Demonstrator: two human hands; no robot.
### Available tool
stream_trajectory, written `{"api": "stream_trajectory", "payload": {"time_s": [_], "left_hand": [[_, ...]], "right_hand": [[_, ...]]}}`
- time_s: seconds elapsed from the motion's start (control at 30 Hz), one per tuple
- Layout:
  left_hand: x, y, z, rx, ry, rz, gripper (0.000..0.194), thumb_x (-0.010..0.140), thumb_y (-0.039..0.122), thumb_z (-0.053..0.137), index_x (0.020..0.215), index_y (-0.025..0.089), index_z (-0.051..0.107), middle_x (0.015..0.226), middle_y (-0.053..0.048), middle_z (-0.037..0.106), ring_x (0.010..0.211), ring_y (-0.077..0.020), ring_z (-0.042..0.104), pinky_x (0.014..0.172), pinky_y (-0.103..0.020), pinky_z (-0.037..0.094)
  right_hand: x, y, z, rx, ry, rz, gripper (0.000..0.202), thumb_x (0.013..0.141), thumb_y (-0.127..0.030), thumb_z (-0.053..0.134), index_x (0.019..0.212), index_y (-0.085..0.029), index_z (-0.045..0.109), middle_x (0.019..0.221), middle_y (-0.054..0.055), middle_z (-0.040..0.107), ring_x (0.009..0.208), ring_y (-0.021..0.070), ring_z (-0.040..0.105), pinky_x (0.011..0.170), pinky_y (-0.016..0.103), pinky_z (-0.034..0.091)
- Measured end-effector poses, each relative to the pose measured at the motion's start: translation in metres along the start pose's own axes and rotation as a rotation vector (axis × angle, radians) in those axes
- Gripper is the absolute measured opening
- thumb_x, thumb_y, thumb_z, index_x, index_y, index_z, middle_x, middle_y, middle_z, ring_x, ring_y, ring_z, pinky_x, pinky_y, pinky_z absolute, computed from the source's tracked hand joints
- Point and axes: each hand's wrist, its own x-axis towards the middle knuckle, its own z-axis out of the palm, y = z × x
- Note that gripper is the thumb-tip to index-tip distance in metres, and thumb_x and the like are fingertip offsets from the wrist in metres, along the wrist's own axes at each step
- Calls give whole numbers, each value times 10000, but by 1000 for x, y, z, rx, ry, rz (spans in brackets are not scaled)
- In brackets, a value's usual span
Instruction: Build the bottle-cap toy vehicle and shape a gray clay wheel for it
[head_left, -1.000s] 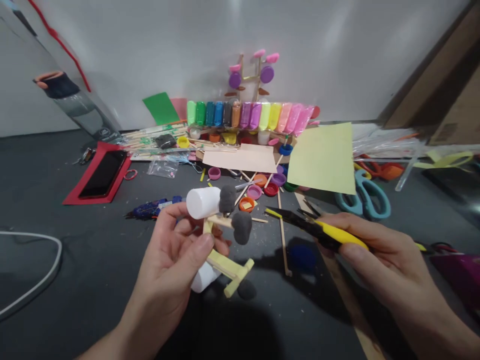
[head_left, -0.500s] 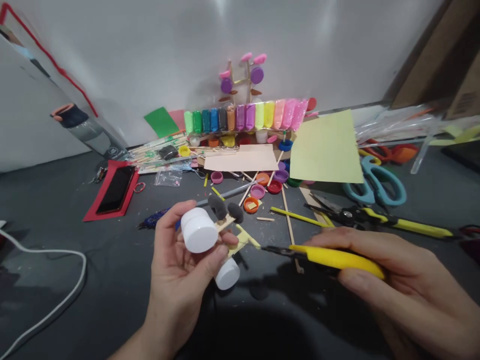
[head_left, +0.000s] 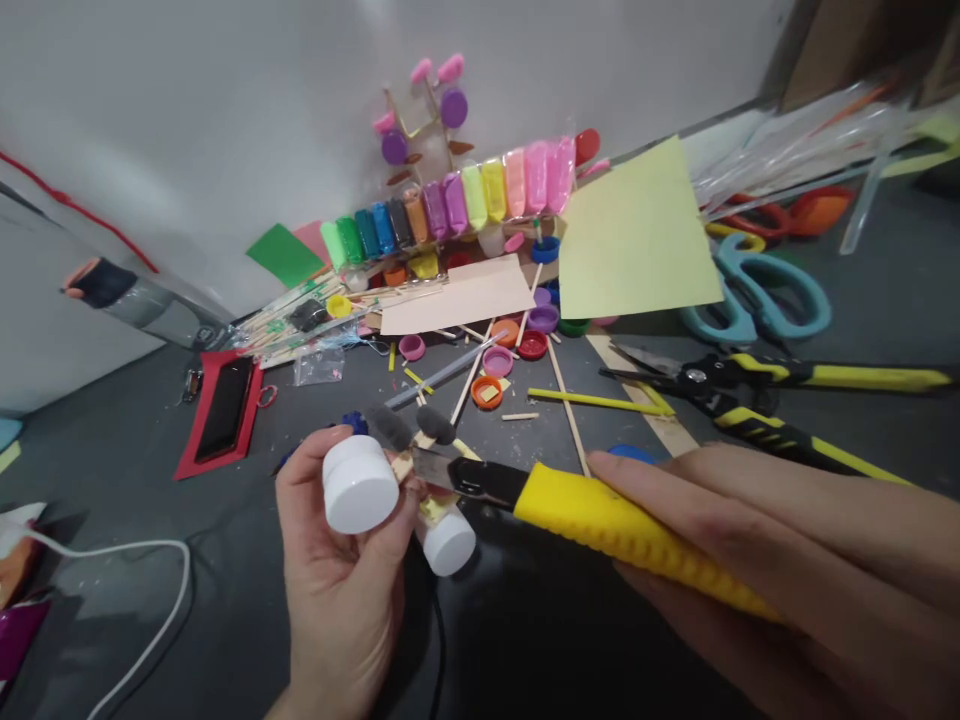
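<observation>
Closest to me, the left hand (head_left: 341,575) pinches the stick model (head_left: 405,464) between thumb and fingers, holding it up off the dark tabletop (head_left: 232,560). A big white cap (head_left: 361,486) faces the wearer, and a smaller white cap (head_left: 448,543) hangs lower, beyond the thumb. The right hand (head_left: 780,550) is wrapped round a yellow knife (head_left: 600,510), its blade (head_left: 435,470) pointing at the model's sticks, just under two grey lumps (head_left: 435,424). Whether the edge touches wood, I can't tell from here.

The blade aims toward the pinching fingers, so I'd tuck the thumb back behind the cap and use short, light strokes angled away from it. The lumps look soft; better not to lean on them. Resting the model on the tabletop would probably steady it more than holding it in the air.

Farther out, shears (head_left: 701,376) lie open toward the right edge, handy if a stick proves too tough to slice. Beyond, blue scissors (head_left: 780,300), then wrapped clay packets (head_left: 457,200) along the far edge.
</observation>
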Motion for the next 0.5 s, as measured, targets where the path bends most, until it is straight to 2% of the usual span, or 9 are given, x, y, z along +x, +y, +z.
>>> {"api": "stream_trajectory", "payload": {"time_s": [0.13, 0.3, 0.4, 0.5], "left_hand": [[-3, -2, -2, 86, 7, 95, 476, 693, 123, 914, 1062, 288, 664, 881, 62, 704, 714, -69, 662, 653, -104, 545], [-4, -4, -3, 166, -40, 190, 463, 722, 103, 887, 1081, 280, 652, 901, 61, 705, 717, -77, 675, 688, -134, 556], [-5, -6, -5, 197, -61, 186, 460, 743, 114, 876, 1109, 277, 649, 913, 58, 700, 722, -77, 677, 691, -140, 554], [-4, -7, -6, 212, -65, 179, 463, 747, 123, 878, 1122, 278, 654, 924, 57, 692, 735, -74, 671, 693, -133, 548]], "right_hand": [[2, -5, -2, -86, 16, 4, 183, 1044, -306, 465, 1179, -267, 582, 739, -25, 669, 575, 144, 604, 499, 306, 456], [0, -7, -3, -156, 37, 13, 205, 1055, -341, 444, 1195, -276, 579, 718, -32, 668, 527, 149, 579, 455, 342, 417], [-5, -7, -2, -194, 10, -24, 258, 1038, -330, 467, 1265, -266, 572, 759, -18, 711, 567, 176, 622, 476, 380, 431], [-11, -7, 0, -212, 4, -20, 399, 1015, -331, 483, 1409, -273, 510, 851, 10, 760, 643, 218, 673, 527, 417, 481]]}}
